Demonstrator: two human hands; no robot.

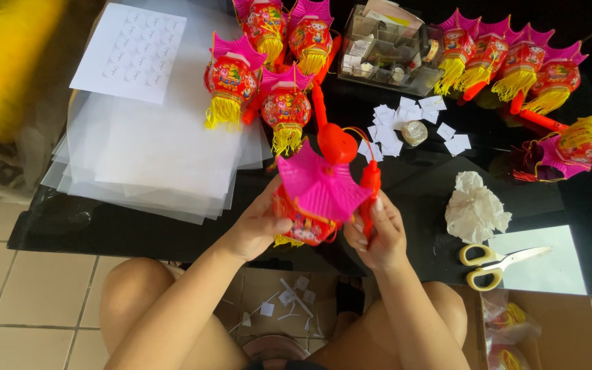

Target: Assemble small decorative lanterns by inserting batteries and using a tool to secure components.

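Both hands up on one small red paper lantern with a pink fan-shaped top (313, 199), held just above the near edge of the black glossy tabletop (419, 192).

Head view: left hand (258, 226) cupping the lantern's body, fingers curled round it; right hand (376, 236) pinching its red plastic handle (370, 195), fingers closed tight. Finished matching lanterns (262, 68) behind, clear plastic sheets (145, 151) to the left, yellow-handled scissors (491, 264) and crumpled white tissue (474, 205) to the right.
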